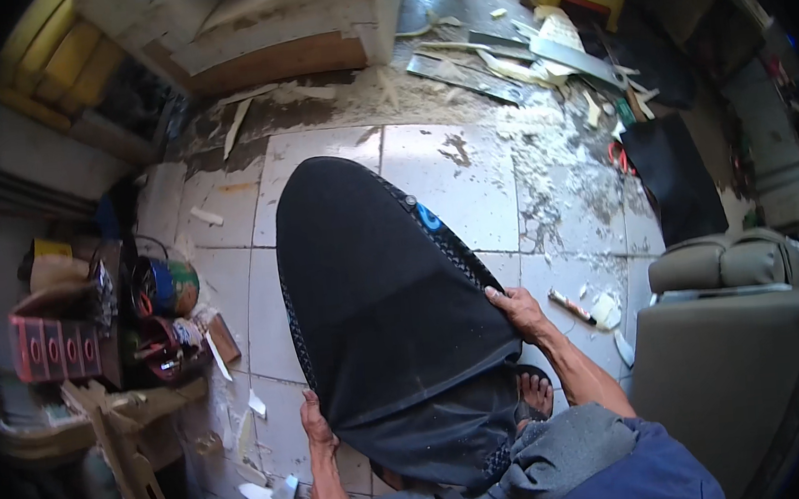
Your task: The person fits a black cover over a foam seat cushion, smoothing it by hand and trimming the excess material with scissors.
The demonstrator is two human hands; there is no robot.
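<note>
Black seat [389, 298], edges pinched by left hand [317, 422] and right hand [520, 312], stretches lengthwise from lap [570, 458], rounded end [327, 180] forward-left, over littered workroom tiles [450, 174].

The long black seat [378, 270] has a broad, rounded far end and lies lengthwise from far to near, its far end leaning a little left. Its matte top looks smooth in the far half, while the near part shows slack folds running crosswise. A black textured band [462, 261] edges the sides, with a bright blue mark [428, 217] on the far right. The near end rests against the person's lap [578, 448].
</note>
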